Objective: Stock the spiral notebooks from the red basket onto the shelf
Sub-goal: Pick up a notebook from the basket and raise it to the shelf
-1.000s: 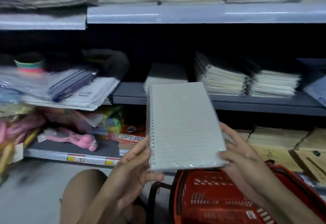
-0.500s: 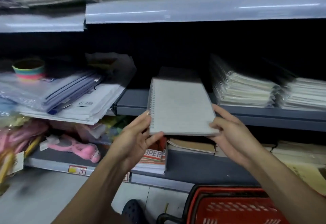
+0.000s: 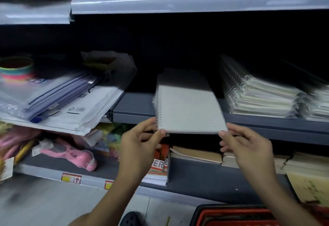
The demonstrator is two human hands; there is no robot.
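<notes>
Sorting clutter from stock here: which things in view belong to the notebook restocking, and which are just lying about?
Job: spiral notebook, left hand, right hand, grey shelf, red basket.
Lying about: rainbow ring, plastic folders, pink toy.

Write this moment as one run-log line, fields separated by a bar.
step: placing notebook | left hand: pinches spiral notebook near corner | right hand: pinches other corner | notebook: partly on middle shelf | red basket: below
</notes>
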